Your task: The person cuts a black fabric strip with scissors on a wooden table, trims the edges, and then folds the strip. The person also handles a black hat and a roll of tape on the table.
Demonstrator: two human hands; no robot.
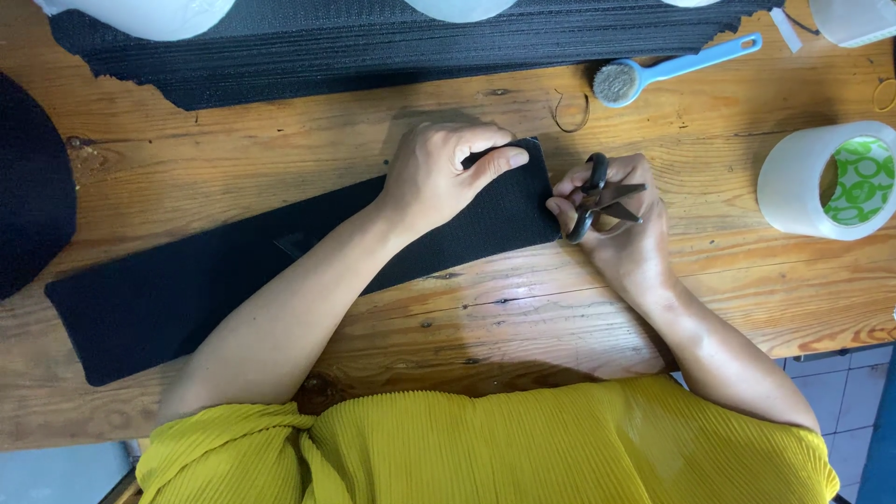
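A long black fabric strip (187,280) lies slantwise across the wooden table (523,308). My left hand (439,173) presses flat on the strip's right end, fingers spread over the cloth near its edge. My right hand (621,224) sits just right of that end and grips a pair of black scissors (597,196), fingers through the handles, blades pointing right, away from the cloth. The scissors touch the strip's right edge by the handle side.
A stack of black mesh sheets (373,42) lies along the far edge. A blue-handled brush (653,75) and a large roll of white tape (826,182) sit at the right. A dark round piece (28,187) lies at the left edge. The table's near edge is by my yellow shirt.
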